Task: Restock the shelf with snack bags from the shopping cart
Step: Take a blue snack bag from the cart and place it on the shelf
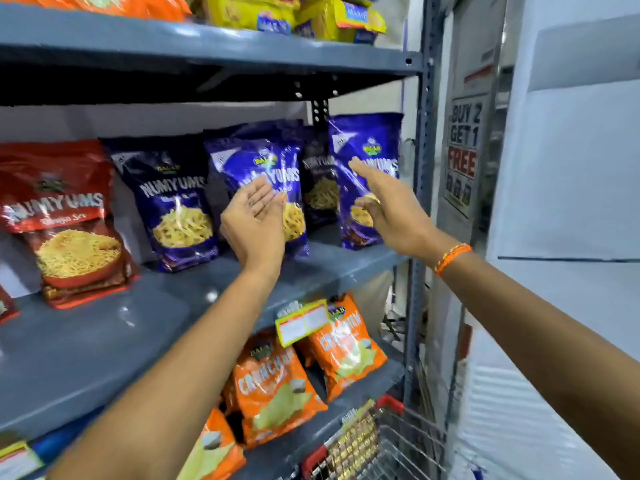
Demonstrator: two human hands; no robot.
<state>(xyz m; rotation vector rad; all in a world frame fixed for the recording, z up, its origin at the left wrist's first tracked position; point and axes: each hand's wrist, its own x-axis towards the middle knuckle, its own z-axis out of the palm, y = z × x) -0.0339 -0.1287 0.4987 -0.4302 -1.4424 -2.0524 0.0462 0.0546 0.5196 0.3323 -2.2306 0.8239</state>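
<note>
From the head camera, both bare arms reach up and forward to the middle grey metal shelf [104, 341].

The left hand [254, 220] is held palm up and tipped a bit. Its fingers [263, 195] are straight and spread out, holding nothing. The fingertips sit right at the front of a bright blue shiny snack bag [263, 168] that stands up in the middle of the shelf. I cannot tell if they touch it.

The right hand [388, 206] is stretched out flat, with the thumb tucked under. Its long fingers point at another bright blue shiny snack bag [367, 143] at the right end of the shelf. This hand is open too and holds nothing. An orange thread band [452, 258] goes round the right wrist.

A dark blue snack bag [169, 202] stands to the left of the two bright ones. A red snack bag [65, 220] with yellow noodles on it stands further left.

On the shelf below lie orange snack bags [273, 386]. A yellow price tag [301, 322] hangs on the shelf edge above them.

At the bottom, the wire shopping cart with red corners [391, 441] stands just beside the rack, with a gold packet in it.

A "buy 2 get 1 free" sign [462, 150] is on the right.
</note>
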